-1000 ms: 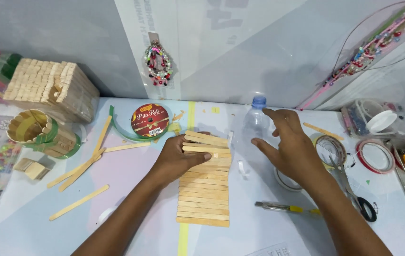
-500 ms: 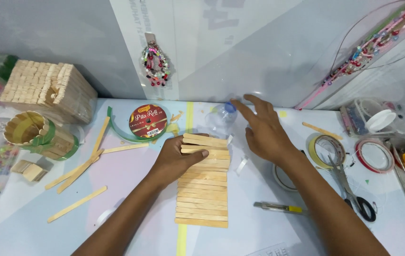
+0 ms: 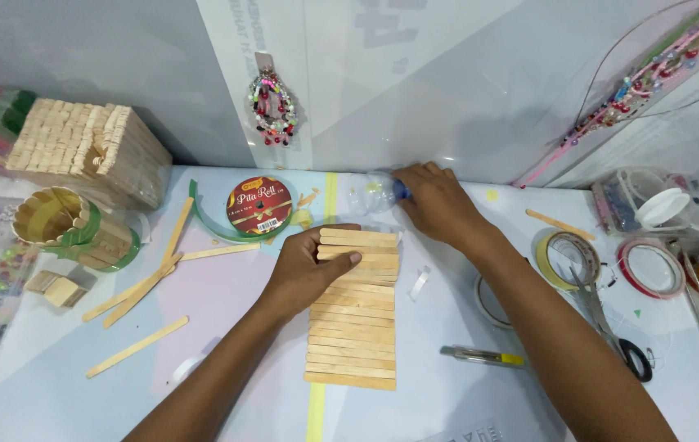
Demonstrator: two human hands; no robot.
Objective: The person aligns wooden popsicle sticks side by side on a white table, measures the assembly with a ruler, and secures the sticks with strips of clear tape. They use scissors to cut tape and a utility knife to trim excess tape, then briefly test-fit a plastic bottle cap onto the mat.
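A mat of wooden craft sticks (image 3: 353,327) laid side by side lies in the middle of the table. My left hand (image 3: 310,266) rests on its far end, thumb and fingers pressing the top sticks. My right hand (image 3: 439,202) reaches to the back of the table and lies over a clear plastic bottle with a blue cap (image 3: 374,194), which is lying on its side against the wall. Whether the fingers are closed around the bottle is unclear.
A red ribbon roll (image 3: 258,206) and green ribbon sit behind the mat. Loose sticks (image 3: 141,288), a stick cup (image 3: 67,225) and a stick stack (image 3: 87,151) are at left. A cutter (image 3: 480,356), tape rolls (image 3: 568,258), scissors (image 3: 611,323) and clear containers (image 3: 664,209) are at right.
The bottle stood upright to the right of the mat; my right hand has carried it leftward to the back wall, where it now lies on its side. My left hand stayed on the sticks.
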